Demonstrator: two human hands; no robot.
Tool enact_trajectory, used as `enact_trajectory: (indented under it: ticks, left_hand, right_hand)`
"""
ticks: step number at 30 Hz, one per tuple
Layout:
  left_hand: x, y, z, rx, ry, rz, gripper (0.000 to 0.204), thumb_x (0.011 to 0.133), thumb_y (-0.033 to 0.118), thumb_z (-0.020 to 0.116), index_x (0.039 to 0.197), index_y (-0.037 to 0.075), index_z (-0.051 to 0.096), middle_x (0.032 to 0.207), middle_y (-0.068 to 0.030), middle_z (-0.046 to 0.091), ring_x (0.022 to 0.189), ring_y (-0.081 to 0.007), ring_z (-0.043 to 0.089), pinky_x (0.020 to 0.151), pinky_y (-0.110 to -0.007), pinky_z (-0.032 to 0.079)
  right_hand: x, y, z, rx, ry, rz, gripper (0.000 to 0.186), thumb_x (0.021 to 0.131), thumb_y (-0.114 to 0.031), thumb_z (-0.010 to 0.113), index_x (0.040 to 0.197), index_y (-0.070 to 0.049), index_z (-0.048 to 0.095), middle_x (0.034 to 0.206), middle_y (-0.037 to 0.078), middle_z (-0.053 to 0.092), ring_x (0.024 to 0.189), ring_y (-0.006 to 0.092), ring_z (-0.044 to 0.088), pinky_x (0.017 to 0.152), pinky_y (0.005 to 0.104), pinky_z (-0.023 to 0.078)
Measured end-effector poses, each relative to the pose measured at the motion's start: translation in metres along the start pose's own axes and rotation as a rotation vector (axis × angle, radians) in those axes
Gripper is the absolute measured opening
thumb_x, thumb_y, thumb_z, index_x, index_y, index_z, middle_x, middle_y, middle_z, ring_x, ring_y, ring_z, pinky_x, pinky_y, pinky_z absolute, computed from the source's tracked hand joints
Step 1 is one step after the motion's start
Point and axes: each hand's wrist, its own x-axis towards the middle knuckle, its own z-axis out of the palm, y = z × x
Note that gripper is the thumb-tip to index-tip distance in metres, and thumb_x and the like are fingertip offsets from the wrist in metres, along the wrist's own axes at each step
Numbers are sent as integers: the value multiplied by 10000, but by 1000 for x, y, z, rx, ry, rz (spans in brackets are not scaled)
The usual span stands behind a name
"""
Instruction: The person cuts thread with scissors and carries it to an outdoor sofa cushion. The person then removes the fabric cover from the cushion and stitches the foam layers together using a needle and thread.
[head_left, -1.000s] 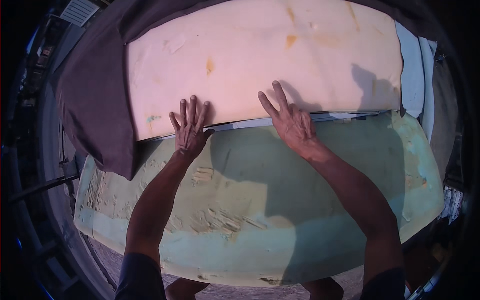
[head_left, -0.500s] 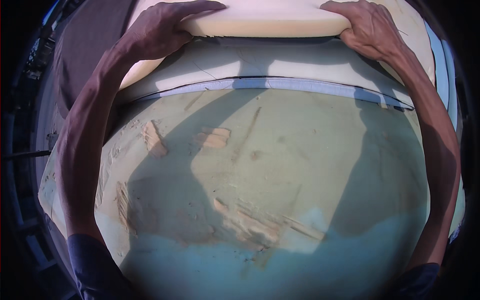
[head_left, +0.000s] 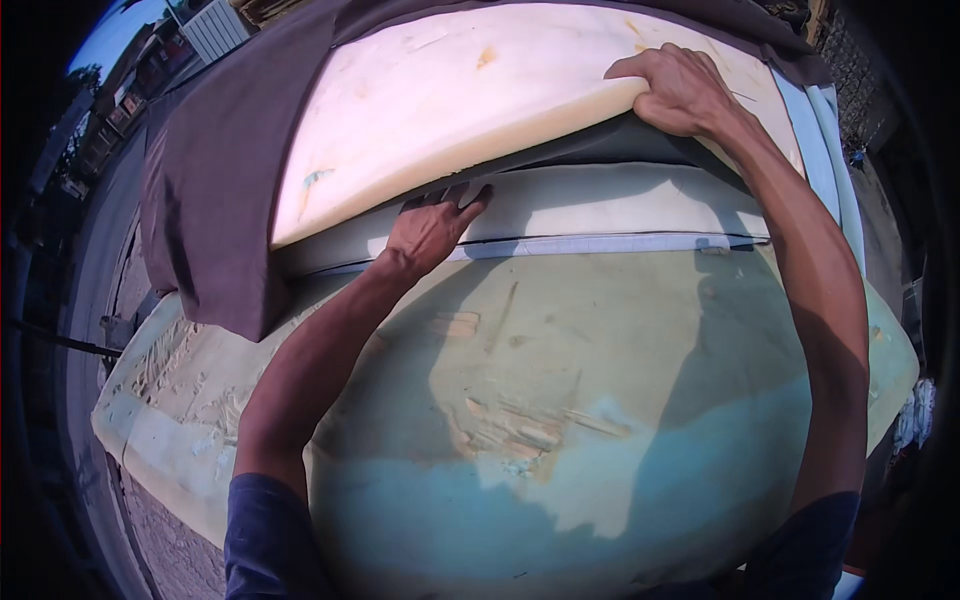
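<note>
A pale cream foam slab (head_left: 430, 110) lies at the far side, its front edge raised toward the right. My right hand (head_left: 685, 92) grips that raised edge, thumb on top and fingers wrapped round it. Lower and to the left, my left hand (head_left: 432, 225) reaches into the gap under the slab with its fingers apart. It rests on or just above a white padded layer (head_left: 610, 200), and the fingertips are partly in shadow. A thin light-blue strip (head_left: 590, 243) runs along that layer's front. Nearest me is a worn green and blue foam block (head_left: 600, 340) with torn patches.
Dark brown cloth (head_left: 225, 170) drapes over the slab's left side and far edge. Light-blue fabric (head_left: 820, 150) hangs at the right. A paved road (head_left: 95, 270) passes on the left, and a thin dark rod (head_left: 65, 343) juts toward the foam block there.
My left hand has let go of the slab's edge and moved down and right into the gap. The slab's left side has dropped; my right hand still grips it. The view has tilted up.
</note>
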Motion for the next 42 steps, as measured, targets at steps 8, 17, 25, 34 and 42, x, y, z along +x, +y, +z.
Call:
enact_trajectory:
  ticks: [8, 17, 25, 34, 42]
  left_hand:
    - [30, -8, 51, -78, -71, 203, 401, 973, 158, 521, 1373, 143, 543, 1230, -165, 630, 1216, -330, 564, 1033, -409, 444]
    - [-74, 55, -64, -355, 148, 363, 200, 798, 56, 612, 997, 52, 592, 898, -123, 613, 932, -302, 592, 872, -399, 465]
    - [-121, 120, -106, -678, 2, 693, 363, 751, 133, 656, 1101, 58, 595, 949, -103, 569, 1014, -289, 580, 940, -402, 468]
    - [-12, 18, -3, -128, 277, 226, 435, 806, 55, 617, 1239, 89, 607, 1230, -98, 604, 1134, -306, 588, 956, -446, 493]
    - [32, -32, 64, 89, 269, 73, 405, 921, 117, 517, 1313, 170, 601, 1340, -92, 591, 1150, -298, 609, 951, -423, 508]
  right_hand:
    - [-7, -15, -13, 11, 69, -15, 593, 568, -102, 518, 1109, -145, 756, 905, 190, 727, 868, 367, 685, 830, 446, 536]
    - [0, -8, 2, 17, -9, 10, 601, 549, -88, 519, 1099, -129, 759, 953, 177, 737, 905, 364, 689, 858, 435, 540]
    - [2, 2, 17, 34, -38, 75, 568, 606, -90, 555, 1121, -196, 770, 944, 148, 747, 899, 318, 701, 827, 410, 543]
    - [-1, 2, 9, 10, -11, 60, 567, 603, -89, 567, 1121, -197, 771, 980, 151, 746, 935, 322, 696, 874, 412, 537]
    - [-3, -8, 25, 119, -55, 106, 574, 581, -69, 555, 1107, -166, 762, 974, 143, 749, 937, 328, 698, 870, 405, 542]
